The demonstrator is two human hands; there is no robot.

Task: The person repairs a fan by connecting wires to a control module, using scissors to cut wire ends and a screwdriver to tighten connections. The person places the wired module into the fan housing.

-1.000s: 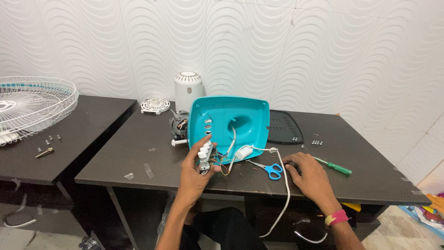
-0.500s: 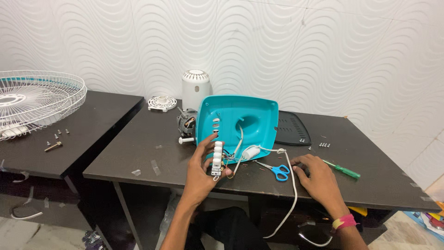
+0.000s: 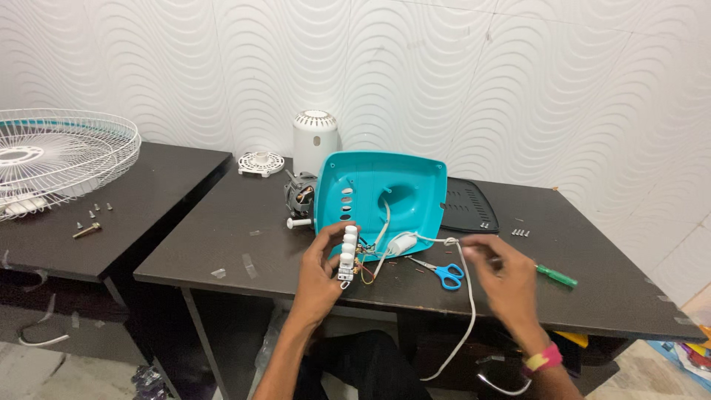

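Observation:
My left hand (image 3: 320, 275) grips a white push-button switch block (image 3: 346, 252), held upright, with coloured wires trailing from it into a teal plastic fan base shell (image 3: 404, 189) that stands on edge on the dark table (image 3: 222, 244). My right hand (image 3: 509, 278) is blurred, low over the table beside a white power cord (image 3: 468, 311). It lies between blue-handled scissors (image 3: 446, 275) and a green-handled screwdriver (image 3: 557, 276). The hand covers the screwdriver's shaft, so I cannot see whether it grips it.
A fan motor (image 3: 300, 196) lies behind the shell, with a white cylindrical cover (image 3: 315, 141) and a small round white part (image 3: 261, 161) near the wall. A black vented plate (image 3: 468, 207) and loose screws (image 3: 521, 232) sit to the right. A white fan grille (image 3: 59, 155) and bolts (image 3: 87, 230) are on the left table.
My left hand lifted the switch block from the table edge and turned it upright. My right hand shifted slightly and is now blurred. The view has moved closer.

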